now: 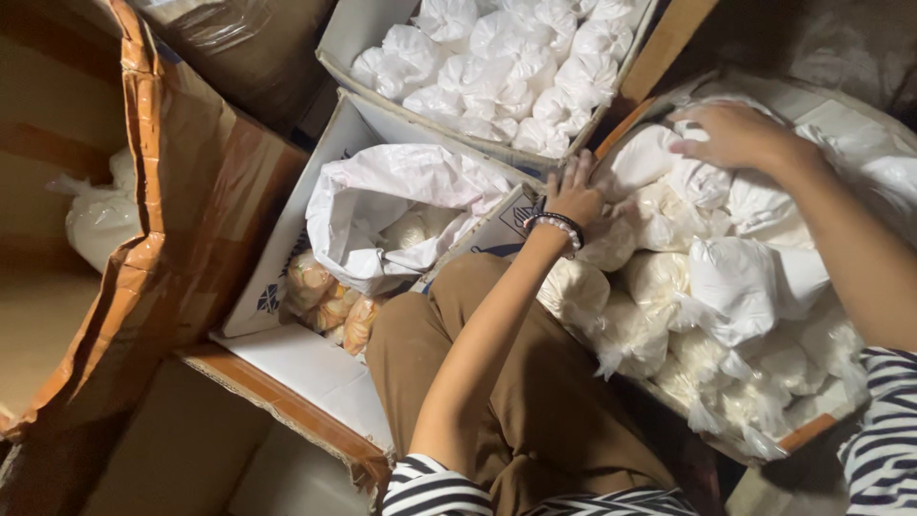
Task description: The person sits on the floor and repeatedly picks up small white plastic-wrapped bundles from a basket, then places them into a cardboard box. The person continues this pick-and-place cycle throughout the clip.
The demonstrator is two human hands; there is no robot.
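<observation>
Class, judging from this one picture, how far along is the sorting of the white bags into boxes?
Done: the top box is filled with tied white bags. In hand: the left hand and right hand rest on the heaped bags in the right box. Left: the middle box holds only a few orange packets and a loose white sack.

Head camera, looking steeply down, close.
The view covers the lap, with filled cartons [497, 57] at twelve and a carton of tied bags [812, 420] at three.
</observation>
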